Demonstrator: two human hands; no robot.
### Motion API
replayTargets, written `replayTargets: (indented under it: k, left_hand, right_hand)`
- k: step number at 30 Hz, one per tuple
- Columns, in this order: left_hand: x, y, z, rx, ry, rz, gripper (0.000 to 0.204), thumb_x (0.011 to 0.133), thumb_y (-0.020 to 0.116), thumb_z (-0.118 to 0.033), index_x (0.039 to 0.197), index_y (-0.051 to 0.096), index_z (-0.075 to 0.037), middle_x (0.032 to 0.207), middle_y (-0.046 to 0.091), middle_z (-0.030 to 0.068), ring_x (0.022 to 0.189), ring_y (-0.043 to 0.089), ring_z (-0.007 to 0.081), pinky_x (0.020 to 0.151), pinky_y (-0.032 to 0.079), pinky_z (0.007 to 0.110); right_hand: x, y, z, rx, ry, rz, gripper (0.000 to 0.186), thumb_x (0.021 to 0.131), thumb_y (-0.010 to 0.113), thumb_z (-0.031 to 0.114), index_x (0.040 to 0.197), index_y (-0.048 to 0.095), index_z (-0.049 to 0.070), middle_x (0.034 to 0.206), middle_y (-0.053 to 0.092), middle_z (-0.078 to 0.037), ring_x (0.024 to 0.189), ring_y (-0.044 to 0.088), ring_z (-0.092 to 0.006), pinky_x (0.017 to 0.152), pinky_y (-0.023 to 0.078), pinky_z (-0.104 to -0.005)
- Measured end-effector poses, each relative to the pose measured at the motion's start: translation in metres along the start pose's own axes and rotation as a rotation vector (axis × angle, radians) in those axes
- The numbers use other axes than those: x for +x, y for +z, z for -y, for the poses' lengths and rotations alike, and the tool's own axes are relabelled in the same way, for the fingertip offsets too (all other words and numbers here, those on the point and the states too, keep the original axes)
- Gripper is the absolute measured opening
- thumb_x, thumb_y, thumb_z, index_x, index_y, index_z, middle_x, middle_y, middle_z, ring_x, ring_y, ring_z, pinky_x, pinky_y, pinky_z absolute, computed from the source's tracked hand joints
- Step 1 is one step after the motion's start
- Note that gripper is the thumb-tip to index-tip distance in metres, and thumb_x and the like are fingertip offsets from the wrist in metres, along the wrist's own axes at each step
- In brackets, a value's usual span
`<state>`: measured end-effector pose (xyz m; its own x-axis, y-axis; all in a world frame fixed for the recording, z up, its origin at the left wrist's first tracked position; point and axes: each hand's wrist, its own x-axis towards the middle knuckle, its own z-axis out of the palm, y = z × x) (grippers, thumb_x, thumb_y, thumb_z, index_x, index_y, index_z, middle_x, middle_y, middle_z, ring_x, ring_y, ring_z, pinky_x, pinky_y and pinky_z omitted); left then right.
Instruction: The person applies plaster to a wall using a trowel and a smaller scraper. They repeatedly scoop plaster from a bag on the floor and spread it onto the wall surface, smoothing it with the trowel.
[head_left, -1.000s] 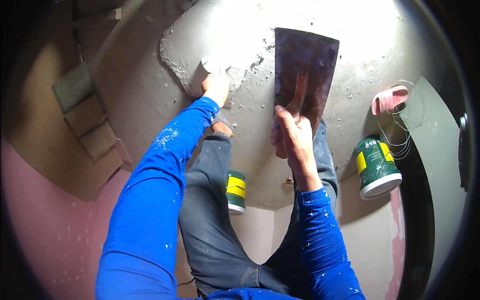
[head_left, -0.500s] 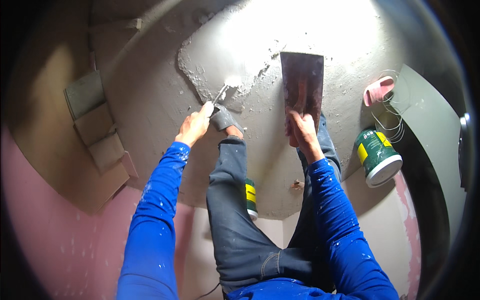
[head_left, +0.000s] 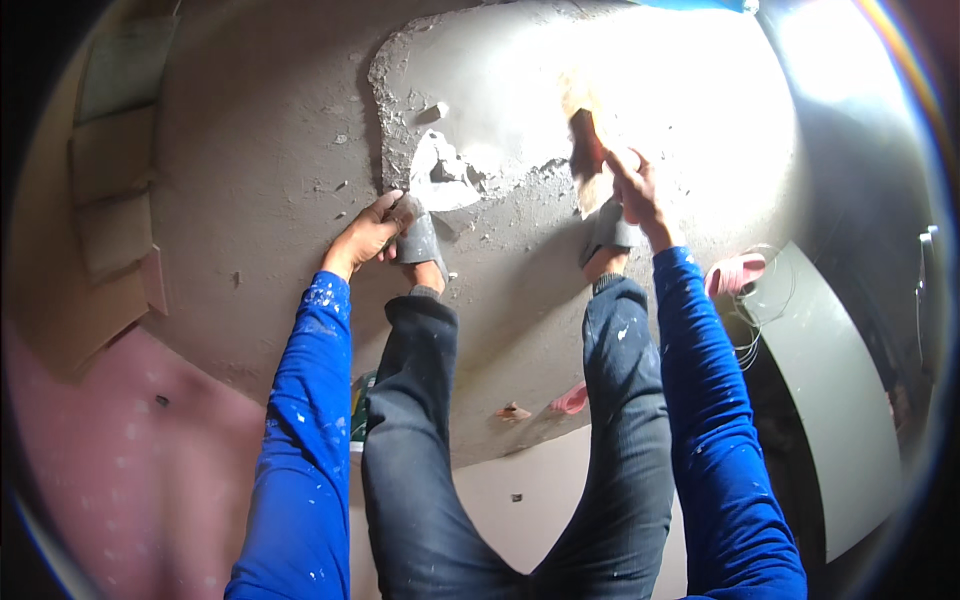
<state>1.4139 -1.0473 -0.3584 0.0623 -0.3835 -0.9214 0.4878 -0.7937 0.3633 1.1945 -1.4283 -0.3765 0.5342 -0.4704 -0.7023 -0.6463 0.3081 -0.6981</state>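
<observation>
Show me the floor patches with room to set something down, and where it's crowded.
Roomiest looks like the grey floor between the boards and the left hand, with scattered crumbs. Another stretch lies between the left slipper and right slipper. Crowded: the left hand, left slipper and white patch; also the pink slipper beside the grey panel.

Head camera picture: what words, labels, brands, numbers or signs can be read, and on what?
None can be read.
Green bucket: mostly hidden; any print there is too small to read.
Trowel in the right hand: blurred, no legible marking.
</observation>
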Motion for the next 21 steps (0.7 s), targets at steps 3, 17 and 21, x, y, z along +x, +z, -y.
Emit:
replayTargets:
  k: [3, 17, 21]
  left_hand:
    - [0.007, -0.007, 0.021, -0.046, 0.041, -0.021, 0.072, 0.097, 0.065, -0.037, 0.153, 0.035, -0.005, 0.094, 0.066, 0.0042, 0.060, 0.055, 0.0065, 0.050, 0.041, 0.021]
    - [0.051, -0.090, 0.040, 0.206, -0.005, 0.105, 0.070, 0.097, 0.064, -0.040, 0.154, 0.038, -0.008, 0.091, 0.065, -0.0013, 0.060, 0.050, 0.0042, 0.052, 0.041, 0.021]
    - [0.062, -0.100, 0.033, 0.249, 0.001, 0.137, 0.068, 0.097, 0.064, -0.040, 0.152, 0.040, -0.008, 0.091, 0.065, -0.0030, 0.061, 0.050, 0.0035, 0.053, 0.040, 0.021]
  right_hand:
    - [0.072, -0.003, 0.003, -0.265, -0.285, -0.108, 0.032, 0.095, 0.068, 0.034, 0.110, 0.060, 0.007, 0.083, 0.059, -0.001, 0.067, 0.051, -0.0051, 0.055, 0.041, -0.0238]
    - [0.176, 0.024, -0.036, -1.091, -0.520, 0.007, 0.042, 0.091, 0.069, 0.045, 0.097, 0.067, 0.004, 0.084, 0.061, -0.008, 0.079, 0.060, -0.0148, 0.068, 0.049, -0.0320]
    - [0.136, 0.066, -0.085, -0.747, -0.043, -0.031, 0.041, 0.090, 0.072, 0.039, 0.104, 0.067, 0.001, 0.106, 0.067, -0.017, 0.094, 0.065, -0.0237, 0.080, 0.052, -0.0374]
